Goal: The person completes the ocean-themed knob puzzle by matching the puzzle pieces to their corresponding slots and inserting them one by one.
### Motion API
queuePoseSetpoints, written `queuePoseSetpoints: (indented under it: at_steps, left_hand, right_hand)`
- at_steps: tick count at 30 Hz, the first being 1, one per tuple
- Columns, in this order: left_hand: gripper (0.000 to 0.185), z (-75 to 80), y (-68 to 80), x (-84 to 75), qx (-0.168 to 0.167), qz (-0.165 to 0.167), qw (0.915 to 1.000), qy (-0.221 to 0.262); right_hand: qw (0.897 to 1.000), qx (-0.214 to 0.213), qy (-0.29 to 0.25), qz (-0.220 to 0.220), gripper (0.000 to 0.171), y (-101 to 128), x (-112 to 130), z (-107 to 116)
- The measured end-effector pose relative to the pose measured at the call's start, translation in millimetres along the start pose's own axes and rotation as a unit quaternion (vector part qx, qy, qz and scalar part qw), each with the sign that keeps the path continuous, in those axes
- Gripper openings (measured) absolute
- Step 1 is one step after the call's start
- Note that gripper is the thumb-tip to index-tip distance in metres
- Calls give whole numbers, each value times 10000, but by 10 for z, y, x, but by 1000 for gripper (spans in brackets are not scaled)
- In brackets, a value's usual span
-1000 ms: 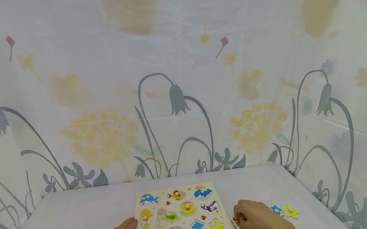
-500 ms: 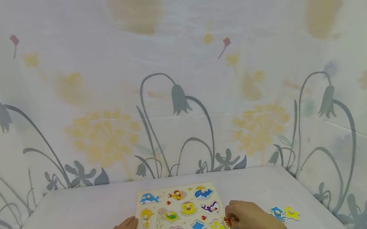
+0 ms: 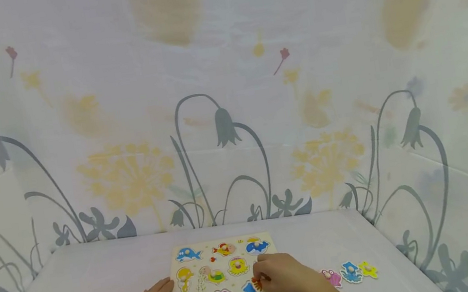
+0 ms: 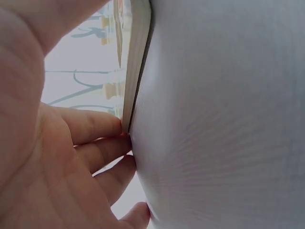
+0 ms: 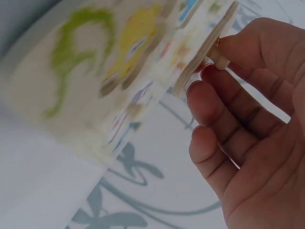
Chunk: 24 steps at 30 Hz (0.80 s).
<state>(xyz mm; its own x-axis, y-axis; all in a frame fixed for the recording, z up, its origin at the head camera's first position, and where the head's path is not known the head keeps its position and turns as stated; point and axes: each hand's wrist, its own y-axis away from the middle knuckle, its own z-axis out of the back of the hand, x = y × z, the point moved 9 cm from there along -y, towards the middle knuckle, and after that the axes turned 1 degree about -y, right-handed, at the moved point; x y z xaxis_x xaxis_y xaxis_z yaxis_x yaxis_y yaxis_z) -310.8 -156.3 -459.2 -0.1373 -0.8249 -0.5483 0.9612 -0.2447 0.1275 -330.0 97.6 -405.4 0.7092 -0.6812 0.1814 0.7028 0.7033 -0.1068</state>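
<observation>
A wooden sea-animal peg puzzle board (image 3: 203, 246) lies flat on the white table, with its edge showing in the left wrist view (image 4: 136, 57). My left hand (image 3: 164, 291) rests at the board's left side, its fingers (image 4: 95, 126) straight against the edge. My right hand (image 3: 262, 278) hovers over the right half of the board. It pinches a small orange-red puzzle piece (image 3: 257, 283) by its peg; the right wrist view shows that piece (image 5: 202, 57) edge-on between thumb and fingertips. The board (image 5: 95, 71) is blurred there.
Three loose pieces lie on the table right of the board: a pink one (image 3: 332, 277), a blue one (image 3: 350, 271) and a yellow one (image 3: 368, 269). Flower-printed cloth walls (image 3: 229, 116) close in the table at the back and both sides.
My right hand has carried the orange-red piece leftward, from the table beside the board to above its right half. The pink loose piece has come into sight. The left hand has stayed put.
</observation>
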Motion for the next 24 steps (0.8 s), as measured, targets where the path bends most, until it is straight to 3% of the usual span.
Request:
queuePoseSetpoints:
  at_steps: [8, 24]
  left_hand:
    - [105, 31, 49, -34, 6, -367, 9993, -109]
    - [105, 41, 38, -35, -73, -227, 9996, -132]
  right_hand:
    - [9991, 54, 125, 409, 10, -231, 256, -80]
    - [9973, 190, 108, 703, 8, -586, 616, -201]
